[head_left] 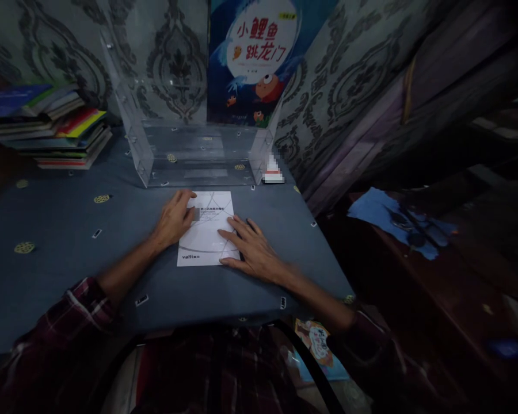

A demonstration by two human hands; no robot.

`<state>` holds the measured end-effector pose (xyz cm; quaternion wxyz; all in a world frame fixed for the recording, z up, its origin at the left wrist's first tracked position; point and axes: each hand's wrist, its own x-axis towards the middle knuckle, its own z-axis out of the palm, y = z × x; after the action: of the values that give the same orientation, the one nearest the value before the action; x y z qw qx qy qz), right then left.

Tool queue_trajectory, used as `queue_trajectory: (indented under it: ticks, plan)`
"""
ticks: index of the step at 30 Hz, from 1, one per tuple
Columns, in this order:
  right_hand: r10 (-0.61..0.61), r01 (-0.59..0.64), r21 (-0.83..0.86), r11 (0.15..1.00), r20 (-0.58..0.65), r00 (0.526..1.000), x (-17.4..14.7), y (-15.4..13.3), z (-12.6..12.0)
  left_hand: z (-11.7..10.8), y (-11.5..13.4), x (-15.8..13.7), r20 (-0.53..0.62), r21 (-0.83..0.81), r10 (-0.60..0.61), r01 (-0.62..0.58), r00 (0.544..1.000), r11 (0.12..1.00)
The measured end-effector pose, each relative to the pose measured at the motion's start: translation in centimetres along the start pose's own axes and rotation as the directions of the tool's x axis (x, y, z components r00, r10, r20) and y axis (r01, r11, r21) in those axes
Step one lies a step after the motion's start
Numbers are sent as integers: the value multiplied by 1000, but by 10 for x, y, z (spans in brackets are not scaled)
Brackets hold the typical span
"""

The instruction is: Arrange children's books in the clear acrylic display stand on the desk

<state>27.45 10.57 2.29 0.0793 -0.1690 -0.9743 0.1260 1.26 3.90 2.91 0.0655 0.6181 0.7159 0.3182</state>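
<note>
A white booklet with "vatti" printed at its lower left lies flat on the patterned blue-grey tablecloth. My left hand rests over the booklet's left edge, fingers pointing toward the top corner and thumb apart from them. Across the booklet's right side my right hand lies with its fingers spread on the cover. Neither hand is closed around anything. Just beyond the booklet stands a clear acrylic rack with upright side panels.
Stacked books sit at the back left. Behind the rack a blue picture book leans on the wall. A small blurred-out item stands by the rack's right side. Blue cloth lies on a dark surface beyond the table's right edge.
</note>
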Motion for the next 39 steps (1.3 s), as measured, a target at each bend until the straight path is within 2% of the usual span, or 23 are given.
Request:
queue_trajectory:
  ticks: [2, 4, 6, 9, 12, 16, 19, 21, 23, 25, 28, 33, 36, 39]
  plan:
    - [-4, 4, -4, 1000, -10, 1000, 1, 1, 2, 0, -3, 3, -75, -183, -37, 23, 996, 983]
    - [-6, 6, -6, 1000, -22, 1000, 2, 1, 4, 1, -7, 6, -129, -374, -117, 61, 985, 925]
    - [-6, 6, -4, 1000, -32, 999, 2, 2, 5, -1, -9, 10, -137, -558, -235, 121, 962, 821]
    - [-8, 8, 5, 1000, -20, 1000, 2, 2, 5, -6, -10, 16, -73, -778, -427, 216, 901, 589]
    - [-2, 2, 21, 1000, -4, 1000, 2, 3, 4, -16, -9, 20, 0, -881, -566, 268, 824, 390]
    - [1, 0, 59, 998, -15, 1000, 1, 4, 5, -28, -10, 24, 108, -915, -624, 323, 774, 243]
    - [8, -7, 83, 997, -11, 1000, 0, 5, 5, -30, -12, 24, 214, -912, -635, 385, 742, 143]
    - [12, -13, 98, 995, 14, 1000, -1, 5, 4, -28, -12, 23, 326, -884, -602, 460, 729, 78]
    - [15, -19, 119, 993, 31, 999, -1, 5, 3, -22, -11, 20, 456, -833, -518, 553, 724, 38]
    - [18, -23, 146, 989, 31, 999, -1, 7, 3, -15, -8, 16, 534, -804, -402, 594, 744, 30]
    - [48, -50, 204, 978, 14, 999, -2, 12, 7, -8, -5, 11, 553, -814, -282, 581, 784, 17]
    - [244, -174, 400, 900, -131, 961, 1, 24, 16, -8, -5, 9, 529, -841, -250, 540, 811, -28]
    - [329, -163, 543, 824, -223, 918, 10, 30, 16, -8, -4, 10, 515, -853, -250, 520, 820, -52]
    - [425, -162, 709, 687, -211, 880, 20, 30, 13, -8, -3, 9, 513, -854, -257, 517, 819, -57]
